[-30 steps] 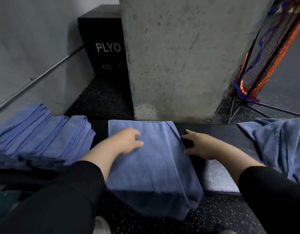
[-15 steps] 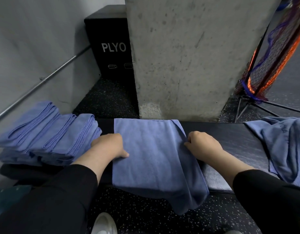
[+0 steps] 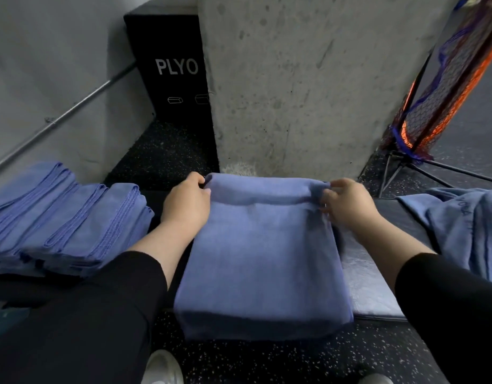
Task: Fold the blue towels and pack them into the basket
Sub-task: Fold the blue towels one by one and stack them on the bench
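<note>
Pinching towel [image 3: 263,253] far edge, both hands

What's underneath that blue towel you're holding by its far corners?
The blue towel lies on a dark padded bench, its near end hanging over the front edge. The left hand and right hand pinch its far corners. Whatever else is beneath is covered.

Towels [image 3: 263,253] on black bench [image 3: 397,214]

2 hands [image 3: 185,202], 1 bench [image 3: 372,289]
</note>
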Motion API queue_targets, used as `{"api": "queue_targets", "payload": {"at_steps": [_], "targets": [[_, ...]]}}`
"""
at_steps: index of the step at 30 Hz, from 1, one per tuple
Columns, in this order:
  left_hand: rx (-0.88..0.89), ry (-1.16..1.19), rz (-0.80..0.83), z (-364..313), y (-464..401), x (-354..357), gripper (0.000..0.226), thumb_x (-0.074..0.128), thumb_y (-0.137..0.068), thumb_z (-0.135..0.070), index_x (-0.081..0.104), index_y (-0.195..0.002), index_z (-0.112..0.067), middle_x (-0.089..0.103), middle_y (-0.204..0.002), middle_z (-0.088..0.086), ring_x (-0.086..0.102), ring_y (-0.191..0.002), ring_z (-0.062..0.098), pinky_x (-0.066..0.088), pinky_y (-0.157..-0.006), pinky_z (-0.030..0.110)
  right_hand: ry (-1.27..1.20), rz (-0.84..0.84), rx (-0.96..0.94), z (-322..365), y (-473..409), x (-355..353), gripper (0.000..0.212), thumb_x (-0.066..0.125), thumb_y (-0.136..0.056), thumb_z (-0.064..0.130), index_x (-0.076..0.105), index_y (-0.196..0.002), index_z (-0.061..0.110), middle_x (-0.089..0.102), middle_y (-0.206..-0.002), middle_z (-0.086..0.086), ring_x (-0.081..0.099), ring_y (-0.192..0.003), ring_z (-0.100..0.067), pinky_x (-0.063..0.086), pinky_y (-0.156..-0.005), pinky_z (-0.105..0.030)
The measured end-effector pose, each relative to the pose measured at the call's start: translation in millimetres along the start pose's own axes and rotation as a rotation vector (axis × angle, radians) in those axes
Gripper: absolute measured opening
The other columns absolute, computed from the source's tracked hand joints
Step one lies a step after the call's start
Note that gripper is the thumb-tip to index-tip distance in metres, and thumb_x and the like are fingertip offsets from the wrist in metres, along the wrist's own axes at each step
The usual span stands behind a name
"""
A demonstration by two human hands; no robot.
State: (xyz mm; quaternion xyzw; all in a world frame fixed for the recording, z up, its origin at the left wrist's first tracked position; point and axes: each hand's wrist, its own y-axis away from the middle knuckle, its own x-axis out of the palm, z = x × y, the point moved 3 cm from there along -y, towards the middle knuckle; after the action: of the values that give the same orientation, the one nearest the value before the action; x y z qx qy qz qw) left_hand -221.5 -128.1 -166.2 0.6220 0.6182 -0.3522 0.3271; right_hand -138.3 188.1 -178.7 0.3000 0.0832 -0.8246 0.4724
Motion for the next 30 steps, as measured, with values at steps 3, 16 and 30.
{"api": "queue_targets", "payload": {"at_steps": [3, 16, 30], "targets": [[0.032, -0.129, 0.158, -4.9, 5.2, 7.8, 0.035, 0.067, -0.091, -0.044, 0.056, -0.118, -0.023, 0.066, -0.109, 0.001, 0.062, -0.099, 0.027, 0.052, -0.082, 0.039, 0.236, 0.082, -0.06, -9.7, 3.0, -6.5, 0.048, 0.067, -0.09, 0.026, 0.056, -0.134, 0.01, 0.069, -0.122, -0.008, 0.066, -0.111, -0.03, 0.052, -0.094, -0.04], [-0.114, -0.564, 0.615, 14.0, 20.0, 5.3, 0.035, 0.073, -0.088, -0.048, 0.066, -0.089, -0.013, 0.073, -0.081, 0.001, 0.065, -0.059, 0.017, 0.053, -0.066, 0.031, 0.638, 0.379, 0.013, -31.6, 29.3, -16.8, 0.033, 0.072, -0.086, 0.03, 0.068, -0.07, 0.002, 0.063, -0.051, -0.005, 0.057, -0.039, -0.018, 0.04, -0.045, -0.02], [-0.062, -0.353, 0.381, 7.5, 11.9, 16.5, 0.038, 0.074, -0.083, -0.05, 0.056, -0.099, -0.02, 0.063, -0.096, 0.0, 0.063, -0.084, 0.022, 0.052, -0.072, 0.034, 0.517, 0.123, -0.196, -24.0, 11.7, -4.6, 0.028, 0.074, -0.081, 0.032, 0.071, -0.107, 0.021, 0.068, -0.099, 0.0, 0.064, -0.1, -0.027, 0.046, -0.078, -0.032]]}}
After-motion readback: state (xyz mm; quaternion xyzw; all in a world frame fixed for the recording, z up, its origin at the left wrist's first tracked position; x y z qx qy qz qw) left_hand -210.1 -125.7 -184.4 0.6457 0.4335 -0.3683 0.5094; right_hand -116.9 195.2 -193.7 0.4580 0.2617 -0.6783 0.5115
